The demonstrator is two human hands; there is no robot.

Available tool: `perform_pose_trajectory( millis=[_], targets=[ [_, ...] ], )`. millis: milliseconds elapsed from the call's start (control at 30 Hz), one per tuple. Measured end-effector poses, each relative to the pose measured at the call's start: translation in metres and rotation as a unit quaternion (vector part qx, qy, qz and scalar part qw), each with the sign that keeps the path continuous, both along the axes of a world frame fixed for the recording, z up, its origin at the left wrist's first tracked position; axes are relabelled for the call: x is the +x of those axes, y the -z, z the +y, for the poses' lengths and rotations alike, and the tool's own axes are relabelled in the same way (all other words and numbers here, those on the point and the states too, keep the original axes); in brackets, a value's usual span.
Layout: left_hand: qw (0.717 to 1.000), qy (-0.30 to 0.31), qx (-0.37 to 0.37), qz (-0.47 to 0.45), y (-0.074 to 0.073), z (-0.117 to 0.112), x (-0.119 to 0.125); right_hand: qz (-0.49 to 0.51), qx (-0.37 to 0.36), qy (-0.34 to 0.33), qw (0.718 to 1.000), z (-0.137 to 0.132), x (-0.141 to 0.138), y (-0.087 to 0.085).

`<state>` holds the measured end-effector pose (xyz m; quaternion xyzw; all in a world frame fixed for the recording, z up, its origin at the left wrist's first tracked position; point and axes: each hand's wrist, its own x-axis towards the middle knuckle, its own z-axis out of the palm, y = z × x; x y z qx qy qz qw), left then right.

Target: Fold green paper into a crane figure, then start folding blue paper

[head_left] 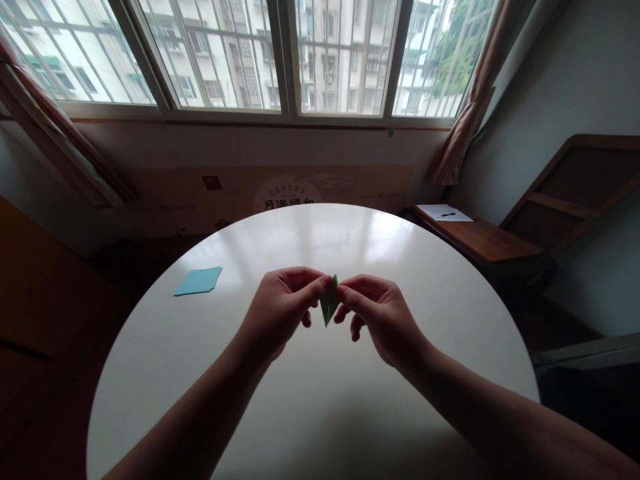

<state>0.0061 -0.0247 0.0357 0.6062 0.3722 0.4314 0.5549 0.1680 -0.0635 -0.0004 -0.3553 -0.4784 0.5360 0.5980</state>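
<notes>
A small piece of folded green paper (329, 305), shaped like a narrow diamond, is held up over the table with one point downward. My left hand (283, 303) pinches its upper left edge between thumb and forefinger. On the other side, my right hand (376, 308) grips the upper right edge the same way, its lower fingers curled loosely. The fingertips cover part of the paper's sides. Away to the left lies a stack of light blue square paper (199, 281), flat on the tabletop.
The round white table (320, 413) reflects light from the barred window (287, 60). At the right stands a low wooden stand (493, 239) bearing a white sheet (443, 212) with a dark pen-like thing on it. Curtains (463, 143) hang at both sides.
</notes>
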Motion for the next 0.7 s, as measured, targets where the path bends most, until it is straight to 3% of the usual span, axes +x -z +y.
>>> perform_pose_trajectory(
  millis=[300,500,700],
  targets=[
    [0.995,-0.022,0.074,0.064,0.0017,-0.0038,-0.0004,-0.016,0.012,0.011,1.000,0.0003,0.0000,0.0012],
    [0.993,-0.014,0.080,0.089,0.0008,-0.0059,0.0005,-0.062,0.024,0.032,0.997,-0.0012,-0.0012,-0.0019],
    [0.998,-0.033,0.039,0.019,-0.0001,-0.0051,0.0034,-0.119,0.027,0.027,0.992,-0.0018,-0.0004,-0.0033]
  ],
)
